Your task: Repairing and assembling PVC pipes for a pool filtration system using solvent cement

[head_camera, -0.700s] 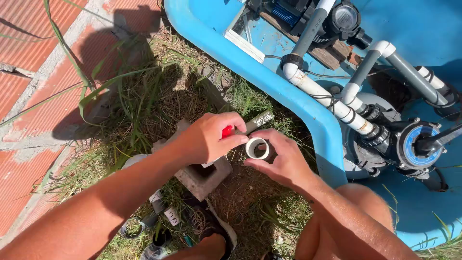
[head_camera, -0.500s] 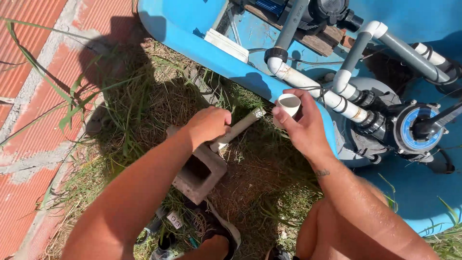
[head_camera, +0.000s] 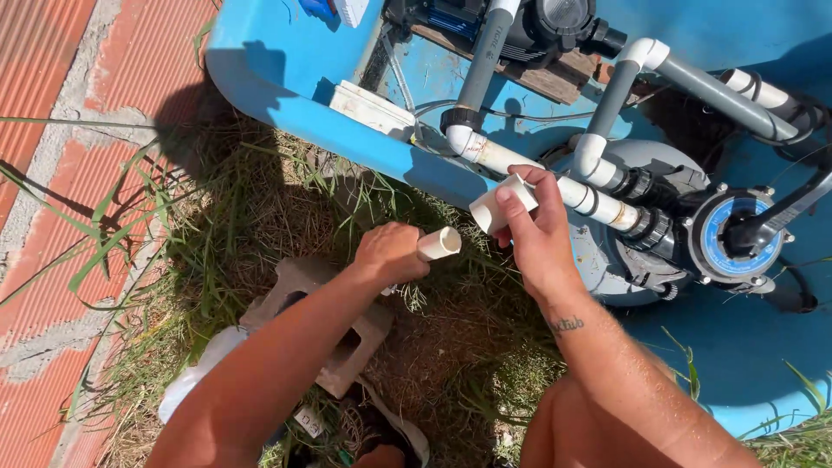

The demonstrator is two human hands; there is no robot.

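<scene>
over the dry grass beside a grey concrete block (head_camera: 334,334), the left hand (head_camera: 390,253) is curled into a fist around a short white pipe piece (head_camera: 439,243), whose open end points right, forearm reaching up from the lower left. just to the right and slightly higher, the right hand (head_camera: 539,232) pinches a white pipe fitting (head_camera: 501,204) between thumb and fingers, wrist bent upward, close in front of the white pipework (head_camera: 520,165) on the blue pump housing (head_camera: 286,87).

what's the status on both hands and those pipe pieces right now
Left hand gripping short white pipe. Right hand gripping white fitting, apart from the pipe. Gap between them open; pump pipework close behind the fitting.
</scene>
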